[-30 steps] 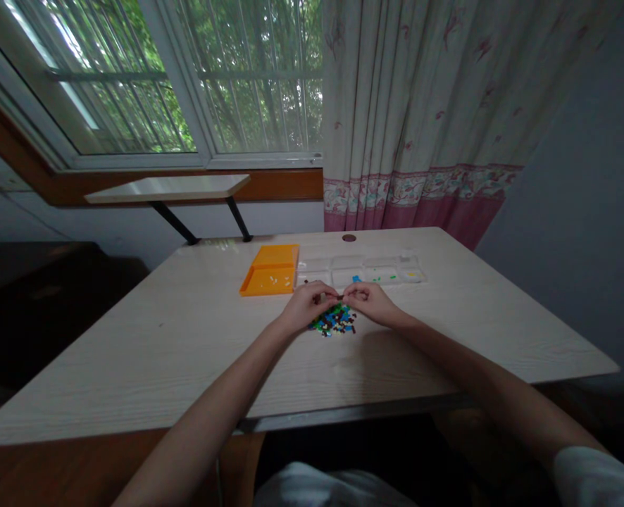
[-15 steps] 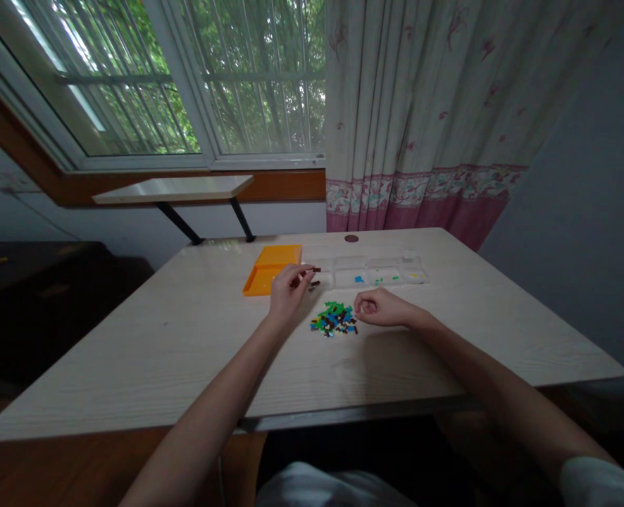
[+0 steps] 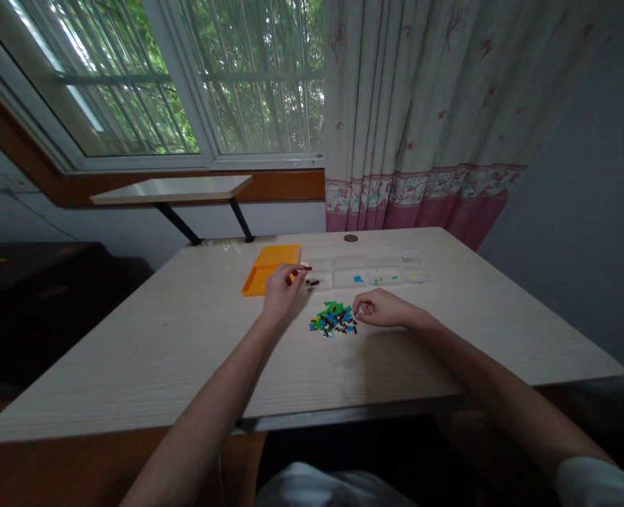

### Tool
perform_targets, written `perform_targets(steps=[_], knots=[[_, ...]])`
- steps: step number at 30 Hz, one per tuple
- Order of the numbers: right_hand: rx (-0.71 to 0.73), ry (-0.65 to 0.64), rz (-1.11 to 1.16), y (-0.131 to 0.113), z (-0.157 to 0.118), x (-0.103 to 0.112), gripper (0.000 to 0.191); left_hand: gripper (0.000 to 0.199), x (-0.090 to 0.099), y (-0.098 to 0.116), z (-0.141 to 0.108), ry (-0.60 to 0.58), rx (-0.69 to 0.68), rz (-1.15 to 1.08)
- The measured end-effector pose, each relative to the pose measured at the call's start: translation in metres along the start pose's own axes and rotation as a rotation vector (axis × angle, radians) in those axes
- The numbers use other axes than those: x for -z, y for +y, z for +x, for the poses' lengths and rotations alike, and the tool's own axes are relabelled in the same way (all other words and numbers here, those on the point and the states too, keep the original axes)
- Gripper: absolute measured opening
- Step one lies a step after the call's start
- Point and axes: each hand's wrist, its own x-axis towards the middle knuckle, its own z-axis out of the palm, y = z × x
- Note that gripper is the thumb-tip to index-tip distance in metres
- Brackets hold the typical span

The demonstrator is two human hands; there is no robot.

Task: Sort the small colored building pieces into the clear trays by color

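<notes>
My left hand is over the left end of a clear compartment tray, pinching a small dark brown building brick between thumb and fingertips. Below it, a few brown bricks lie in the left compartment. A heap of small blue, green, brown, white and yellow bricks is on the table in front of the tray. At the heap's right edge my right hand rests with curled, closed fingers; whatever is in them is too small to make out.
An open orange plastic box stands left of the tray. Other tray compartments hold blue bricks, green bricks and yellow pieces. A raised shelf on black legs is at the table's back left; a round dark disc lies behind the tray.
My left hand has shifted slightly left with the brown brick, and more of the bricks in the left compartment shows. My right hand has stayed almost in place by the heap.
</notes>
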Motion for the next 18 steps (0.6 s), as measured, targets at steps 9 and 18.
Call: perform_targets(steps=[9, 18], knots=[[0.008, 0.025, 0.015, 0.0, -0.001, 0.003, 0.017, 0.026, -0.003, -0.026, -0.001, -0.048, 0.051, 0.251], [-0.103, 0.184, 0.326, -0.005, 0.007, -0.005, 0.022, 0.02, -0.008, -0.005, -0.007, -0.249, -0.146, 0.054]])
